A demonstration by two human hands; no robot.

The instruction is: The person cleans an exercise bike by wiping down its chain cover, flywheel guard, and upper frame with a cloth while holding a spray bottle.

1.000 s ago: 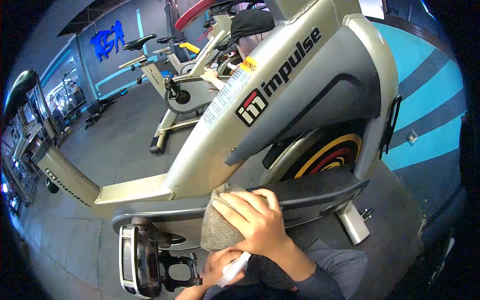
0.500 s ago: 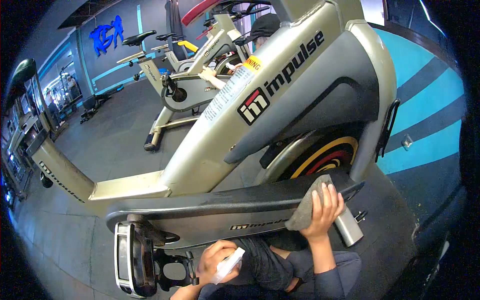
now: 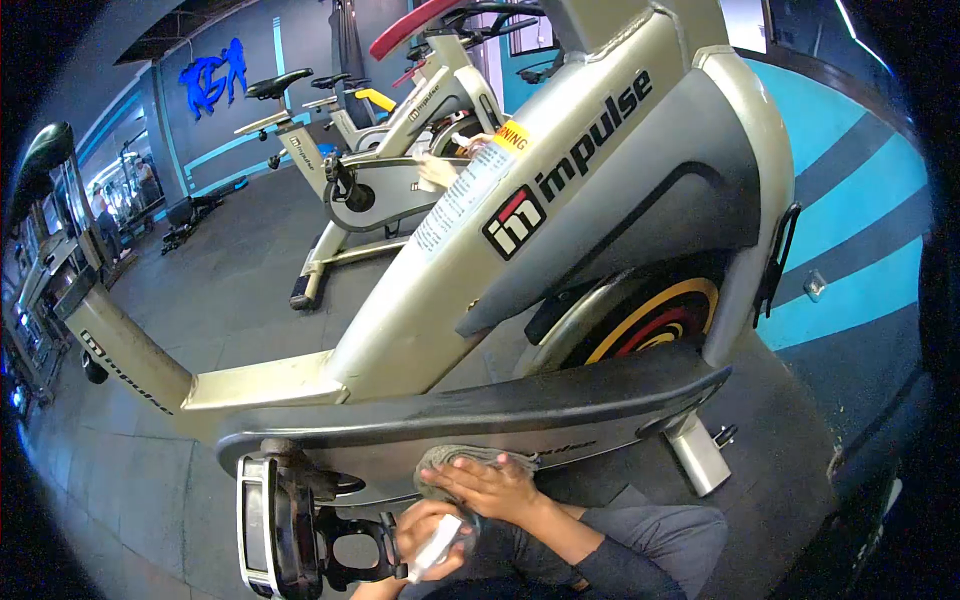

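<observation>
Under my right hand [image 3: 500,490] is a grey cloth [image 3: 432,462], pressed against the side of the long chain guard [image 3: 640,412] of an exercise bike. The fingers reach across the cloth and cover part of the guard's lettering. Just below and left of it, my left hand [image 3: 418,530] is wrapped round what looks like a spray bottle [image 3: 436,548]; its white top shows, while most of its body is hidden. Beside that hand is the bike's black pedal [image 3: 350,550] with a toe cage and a silver-edged outer side [image 3: 258,525].
The bike's silver frame [image 3: 400,330] rises in front of me, with a flywheel [image 3: 655,320] behind the guard. A stabiliser foot [image 3: 698,455] lies at right. Farther back stand other bikes [image 3: 380,195], where another person's hand [image 3: 437,170] shows. A turquoise striped wall [image 3: 860,230] borders the right.
My right hand and the cloth have moved left along the guard, from its right end to beside my left hand. The other person's head is no longer visible behind the frame.
</observation>
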